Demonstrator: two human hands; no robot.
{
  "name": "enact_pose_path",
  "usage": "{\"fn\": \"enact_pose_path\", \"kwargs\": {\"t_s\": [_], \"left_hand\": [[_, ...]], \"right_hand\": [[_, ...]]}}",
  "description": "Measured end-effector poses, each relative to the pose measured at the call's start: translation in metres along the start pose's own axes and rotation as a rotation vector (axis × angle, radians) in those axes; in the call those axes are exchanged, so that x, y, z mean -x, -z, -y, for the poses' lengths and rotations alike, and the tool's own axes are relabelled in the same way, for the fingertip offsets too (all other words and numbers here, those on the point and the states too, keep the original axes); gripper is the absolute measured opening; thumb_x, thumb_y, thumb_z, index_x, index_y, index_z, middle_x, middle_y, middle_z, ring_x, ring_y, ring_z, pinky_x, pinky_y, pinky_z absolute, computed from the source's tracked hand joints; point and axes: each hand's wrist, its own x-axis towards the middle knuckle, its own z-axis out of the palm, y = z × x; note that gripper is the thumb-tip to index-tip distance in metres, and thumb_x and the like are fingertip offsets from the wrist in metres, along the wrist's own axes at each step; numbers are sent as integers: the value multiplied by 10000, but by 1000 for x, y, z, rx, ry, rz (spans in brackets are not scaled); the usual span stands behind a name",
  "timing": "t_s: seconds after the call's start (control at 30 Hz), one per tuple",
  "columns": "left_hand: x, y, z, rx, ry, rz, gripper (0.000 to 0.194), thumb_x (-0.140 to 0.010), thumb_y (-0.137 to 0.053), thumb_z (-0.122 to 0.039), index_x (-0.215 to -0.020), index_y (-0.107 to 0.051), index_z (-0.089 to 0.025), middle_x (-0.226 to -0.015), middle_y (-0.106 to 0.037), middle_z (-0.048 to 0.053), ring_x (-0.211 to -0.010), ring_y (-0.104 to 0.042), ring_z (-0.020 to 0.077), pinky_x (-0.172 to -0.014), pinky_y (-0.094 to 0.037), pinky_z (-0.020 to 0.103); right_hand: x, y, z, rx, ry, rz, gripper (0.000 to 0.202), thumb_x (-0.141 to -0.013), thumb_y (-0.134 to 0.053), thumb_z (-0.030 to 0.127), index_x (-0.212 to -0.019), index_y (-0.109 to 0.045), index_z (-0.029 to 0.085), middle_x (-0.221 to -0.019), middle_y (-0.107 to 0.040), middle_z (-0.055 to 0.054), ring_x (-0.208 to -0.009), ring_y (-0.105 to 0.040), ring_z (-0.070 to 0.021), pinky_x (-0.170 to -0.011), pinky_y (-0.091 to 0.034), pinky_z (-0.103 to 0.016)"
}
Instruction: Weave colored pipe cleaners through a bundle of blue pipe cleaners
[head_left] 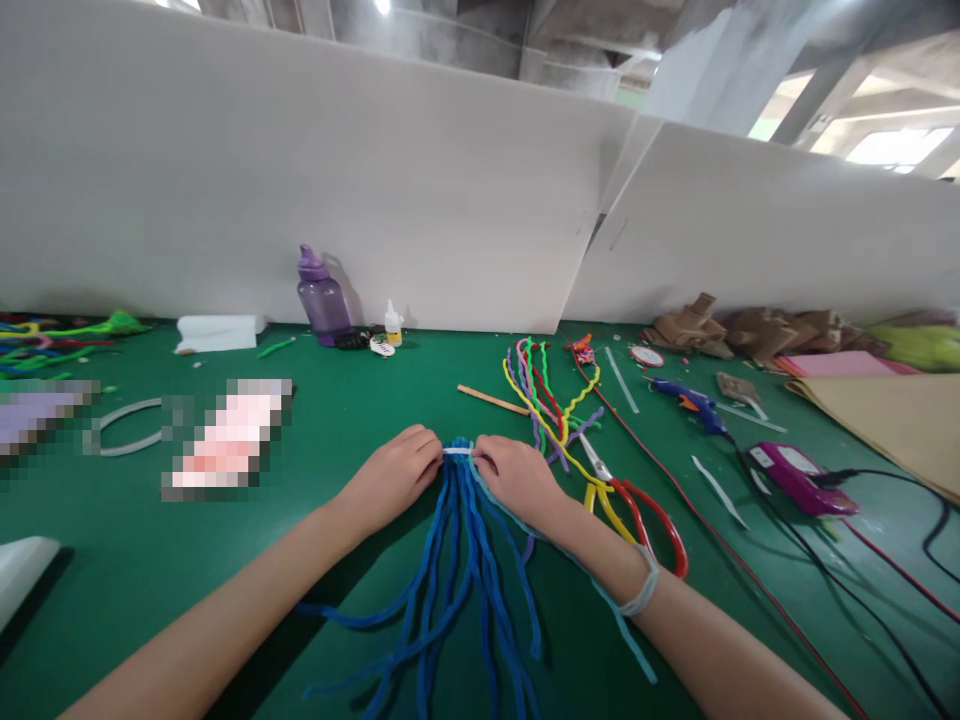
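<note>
Blue pipe cleaners [450,560] fan out toward me over the green table, their tops gathered in a bunch between my hands. A short white strip [457,451] crosses the gathered tops. My left hand [403,470] pinches the strip's left end, fingers curled. On the other side, my right hand [519,482] is closed at its right end. One light blue pipe cleaner [619,630] runs under my right wrist. Right of that hand lie scissors [634,510] with red and yellow handles, and wavy pipe cleaners [544,390] in several colours. My fingertips are partly hidden.
Behind stand a purple bottle [322,300] and a small glue bottle [392,325] before a white partition [375,200]. At right lie a blue glue gun [690,402], a magenta device [802,480], cords and brown paper [892,420]. A wooden stick [491,400] lies beyond my hands.
</note>
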Motion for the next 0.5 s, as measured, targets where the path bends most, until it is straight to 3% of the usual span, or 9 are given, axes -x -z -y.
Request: {"fn": "enact_pose_path", "kwargs": {"t_s": [0.5], "left_hand": [[-1, -9, -3, 50, 103, -68, 140, -891, -443, -102, -784, -512, -160, -821, -509, 36, -825, -458, 195, -746, -427, 333]], "right_hand": [[-6, 4, 2, 52, -42, 51, 164, -921, -387, 224, -930, -551, 230, -836, -656, 2, -769, -593, -151, -599, -266, -249]]}}
